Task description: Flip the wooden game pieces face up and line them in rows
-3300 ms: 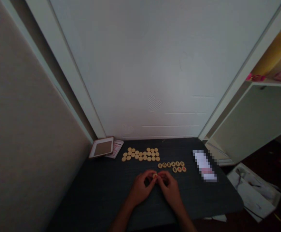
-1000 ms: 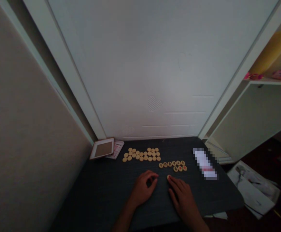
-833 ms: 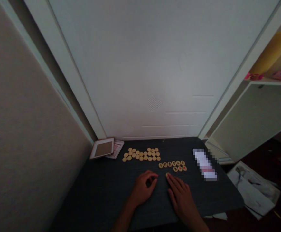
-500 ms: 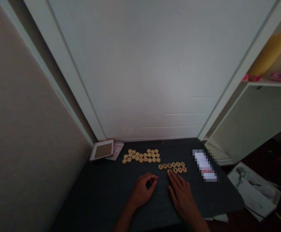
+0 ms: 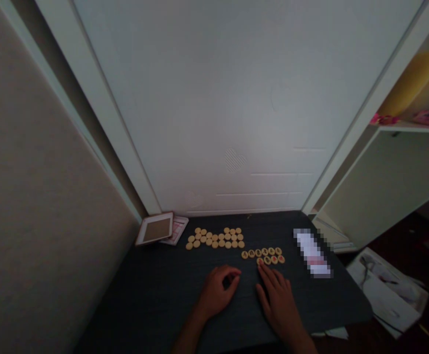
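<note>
My right hand (image 5: 276, 292) lies palm down on the dark table, fingers stretched out. Its fingertips are at the near edge of a xiangqi piece (image 5: 260, 261) with a red mark, at the left end of the nearer face-up row. Just behind runs a second face-up row, including a dark-marked piece (image 5: 258, 252). To the left, my left hand (image 5: 217, 291) rests on its side with fingers curled round towards the thumb, the tips close together and nothing visible in them. Farther back, several blank-side-up xiangqi pieces (image 5: 214, 244) lie in a loose cluster.
A framed panel (image 5: 158, 229) overlaps a pink-and-white card (image 5: 178, 230) at the table's back left. A blurred-out bright rectangle (image 5: 313, 253) lies on the right. A white door panel (image 5: 221, 123) rises behind the table (image 5: 151, 295). A white box (image 5: 391, 290) stands low at right.
My right fingertips have drawn back slightly towards me, showing more of the red-marked piece at the row's left end. My left hand has stayed in place.
</note>
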`<action>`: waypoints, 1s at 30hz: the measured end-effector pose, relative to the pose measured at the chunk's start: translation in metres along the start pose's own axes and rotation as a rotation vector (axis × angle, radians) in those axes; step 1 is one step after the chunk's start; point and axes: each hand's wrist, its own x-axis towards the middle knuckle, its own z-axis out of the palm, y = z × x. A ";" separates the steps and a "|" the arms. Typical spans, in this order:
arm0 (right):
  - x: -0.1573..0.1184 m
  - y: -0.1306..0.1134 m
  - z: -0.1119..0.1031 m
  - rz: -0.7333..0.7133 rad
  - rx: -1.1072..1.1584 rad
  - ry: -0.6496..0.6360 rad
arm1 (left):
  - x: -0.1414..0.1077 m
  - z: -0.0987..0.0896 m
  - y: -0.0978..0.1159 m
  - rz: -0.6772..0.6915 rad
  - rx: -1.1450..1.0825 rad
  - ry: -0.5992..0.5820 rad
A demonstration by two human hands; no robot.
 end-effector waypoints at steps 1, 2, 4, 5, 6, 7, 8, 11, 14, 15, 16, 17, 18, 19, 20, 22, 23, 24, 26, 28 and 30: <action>0.000 0.000 -0.001 0.003 0.000 -0.003 | 0.000 -0.001 0.000 -0.001 -0.002 -0.003; 0.001 -0.001 -0.001 0.006 -0.001 -0.005 | 0.000 -0.001 0.001 0.000 -0.004 -0.007; 0.001 -0.001 -0.002 0.006 -0.005 -0.006 | 0.000 -0.002 0.001 0.001 -0.008 -0.014; 0.001 -0.001 -0.002 0.003 -0.007 -0.003 | 0.000 -0.002 0.001 0.002 -0.008 -0.014; 0.001 -0.001 -0.001 0.002 -0.010 0.003 | 0.001 -0.002 0.000 0.003 -0.006 -0.012; 0.001 -0.001 -0.001 0.000 -0.011 0.011 | 0.001 -0.001 0.000 0.005 -0.004 -0.009; 0.001 -0.001 0.000 -0.001 -0.012 0.021 | 0.001 0.000 -0.001 0.005 -0.003 -0.002; 0.000 0.001 0.001 -0.016 -0.001 0.048 | 0.001 0.005 -0.003 0.002 -0.007 0.024; -0.002 0.004 0.002 -0.044 0.030 0.077 | 0.002 0.003 -0.005 0.023 0.009 0.043; -0.003 0.005 0.002 -0.051 0.043 0.089 | 0.004 0.000 -0.006 0.044 0.036 0.050; -0.004 0.005 0.003 -0.055 0.056 0.103 | 0.006 -0.005 -0.008 0.068 0.079 0.060; -0.005 0.006 0.003 -0.058 0.069 0.117 | 0.009 -0.010 -0.010 0.094 0.139 0.076; -0.005 0.006 0.003 -0.061 0.081 0.129 | 0.013 -0.016 -0.013 0.114 0.216 0.095; -0.005 0.006 0.004 -0.065 0.091 0.139 | 0.016 -0.021 -0.017 0.123 0.301 0.122; -0.006 0.006 0.004 -0.068 0.099 0.150 | 0.020 -0.026 -0.021 0.122 0.391 0.144; -0.006 0.006 0.004 -0.074 0.115 0.171 | 0.025 -0.033 -0.029 0.113 0.558 0.178; -0.005 0.006 0.004 -0.077 0.124 0.177 | 0.027 -0.034 -0.032 0.115 0.622 0.184; -0.005 0.006 0.004 -0.081 0.135 0.180 | 0.029 -0.034 -0.035 0.123 0.673 0.185; -0.005 0.005 0.003 -0.085 0.157 0.179 | 0.030 -0.032 -0.037 0.145 0.734 0.174; -0.005 0.004 0.002 -0.086 0.176 0.178 | 0.032 -0.029 -0.036 0.166 0.755 0.159; -0.004 0.003 0.002 -0.082 0.193 0.186 | 0.034 -0.027 -0.032 0.178 0.757 0.151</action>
